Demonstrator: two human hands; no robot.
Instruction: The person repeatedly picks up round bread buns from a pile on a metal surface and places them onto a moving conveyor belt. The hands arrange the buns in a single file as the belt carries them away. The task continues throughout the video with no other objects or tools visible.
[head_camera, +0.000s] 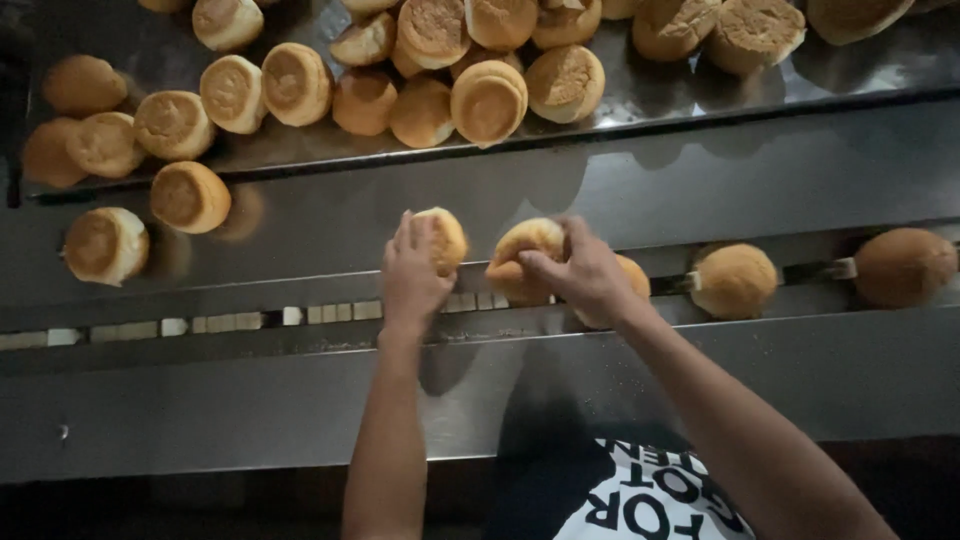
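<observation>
Shirt (650, 500): dark, white print, at the bottom edge.
Left hand (412, 272): fingers curled round a bun (447, 238) above the conveyor channel (200, 325).
Right hand (580, 272): fingers closed on a second bun (528, 240), another under the palm.
Channel: two buns (733, 281) further right.
Tray (650, 95): heaped buns behind.

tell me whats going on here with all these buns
A person stands at a steel bench handling round golden buns. The left hand grips one bun at the channel running across the bench. The right hand holds another bun above one already in the channel, with two more buns lined up further right. A loose pile of buns sits on the raised shelf behind.
</observation>
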